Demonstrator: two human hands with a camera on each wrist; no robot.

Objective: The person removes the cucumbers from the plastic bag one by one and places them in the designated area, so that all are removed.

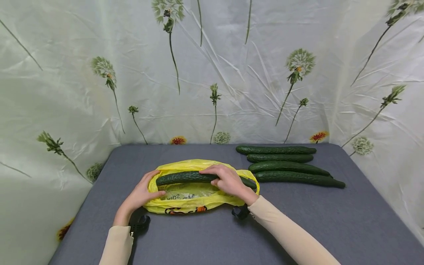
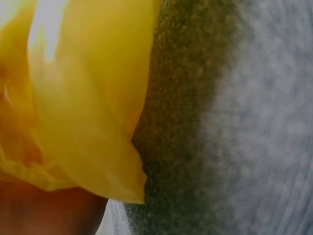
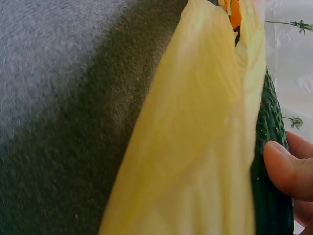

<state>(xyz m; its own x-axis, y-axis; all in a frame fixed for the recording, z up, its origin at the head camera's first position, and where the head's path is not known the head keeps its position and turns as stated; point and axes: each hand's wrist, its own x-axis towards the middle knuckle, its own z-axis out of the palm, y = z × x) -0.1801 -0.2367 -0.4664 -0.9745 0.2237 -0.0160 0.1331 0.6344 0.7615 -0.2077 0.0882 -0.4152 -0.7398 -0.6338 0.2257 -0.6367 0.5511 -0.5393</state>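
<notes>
A yellow plastic bag (image 1: 195, 201) lies on the table with its mouth spread wide, printing on its side. My left hand (image 1: 141, 189) holds the bag's left edge, thumb over the rim; yellow plastic (image 2: 93, 98) covers most of that hand in the left wrist view. My right hand (image 1: 228, 180) grips a long dark green cucumber (image 1: 182, 177) from above, right of its middle. The cucumber lies lengthwise across the bag's mouth, its right end near the bag's right rim. In the right wrist view the thumb (image 3: 283, 169) presses on the bumpy cucumber (image 3: 270, 132) behind the plastic.
Several more cucumbers (image 1: 288, 167) lie side by side at the back right of the grey table (image 1: 185, 239), just beyond the bag. A curtain (image 1: 198, 121) with a dandelion print hangs behind the table and at both sides.
</notes>
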